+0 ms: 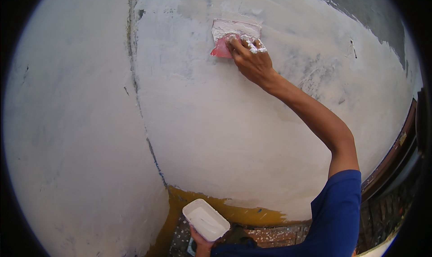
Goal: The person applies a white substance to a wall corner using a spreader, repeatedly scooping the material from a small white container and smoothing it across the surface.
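White tub [191, 208] of pale paste [207, 220] sits in left hand [201, 243], gripped at near-left side; finger spread underneath hidden. Farther up, pink scraper [220, 49], paste-coated along upper part, lies beneath bent fingertips of right hand [254, 63]: fingers close together, white-smeared, pinching scraper against whitish wall [270, 153]. Dark grey patch [366, 11] at upper right.

2 patchy whitish walls [76, 122] meet above an ochre band [252, 215].

Soft, muted light covers the wall [252, 135], with fisheye bending and black corners.
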Demonstrator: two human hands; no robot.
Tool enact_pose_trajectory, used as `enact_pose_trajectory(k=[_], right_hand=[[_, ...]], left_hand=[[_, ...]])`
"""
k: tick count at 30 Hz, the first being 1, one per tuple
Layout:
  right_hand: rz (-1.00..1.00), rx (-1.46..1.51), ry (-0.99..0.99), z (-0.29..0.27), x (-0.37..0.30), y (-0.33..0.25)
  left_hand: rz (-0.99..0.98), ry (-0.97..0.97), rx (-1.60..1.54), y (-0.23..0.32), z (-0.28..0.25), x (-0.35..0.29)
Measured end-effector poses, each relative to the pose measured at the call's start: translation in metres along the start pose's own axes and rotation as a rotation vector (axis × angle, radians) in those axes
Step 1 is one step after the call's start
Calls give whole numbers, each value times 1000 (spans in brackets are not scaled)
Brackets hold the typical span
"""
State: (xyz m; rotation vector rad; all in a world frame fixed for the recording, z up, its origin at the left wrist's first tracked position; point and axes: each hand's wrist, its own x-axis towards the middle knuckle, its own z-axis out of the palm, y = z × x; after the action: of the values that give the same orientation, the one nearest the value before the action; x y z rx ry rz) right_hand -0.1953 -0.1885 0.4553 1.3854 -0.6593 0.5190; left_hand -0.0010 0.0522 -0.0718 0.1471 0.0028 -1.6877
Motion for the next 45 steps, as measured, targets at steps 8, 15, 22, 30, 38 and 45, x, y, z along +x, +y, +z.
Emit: enact_pose_trajectory(k=[8, 15, 22, 30, 38, 45], right_hand=[[192, 471, 17, -70, 38, 8], [200, 101, 186, -40, 79, 128], [-44, 417, -68, -50, -48, -40], [115, 143, 147, -40, -14, -1], [53, 568, -105, -59, -38, -59], [283, 259, 293, -55, 86, 98]], left_hand=[[112, 53, 30, 12, -29, 0], [121, 81, 66, 8, -37, -3], [112, 49, 55, 13, -1, -8], [105, 43, 42, 11, -18, -3], [146, 19, 52, 17, -10, -9], [115, 36, 23, 9, -24, -3]])
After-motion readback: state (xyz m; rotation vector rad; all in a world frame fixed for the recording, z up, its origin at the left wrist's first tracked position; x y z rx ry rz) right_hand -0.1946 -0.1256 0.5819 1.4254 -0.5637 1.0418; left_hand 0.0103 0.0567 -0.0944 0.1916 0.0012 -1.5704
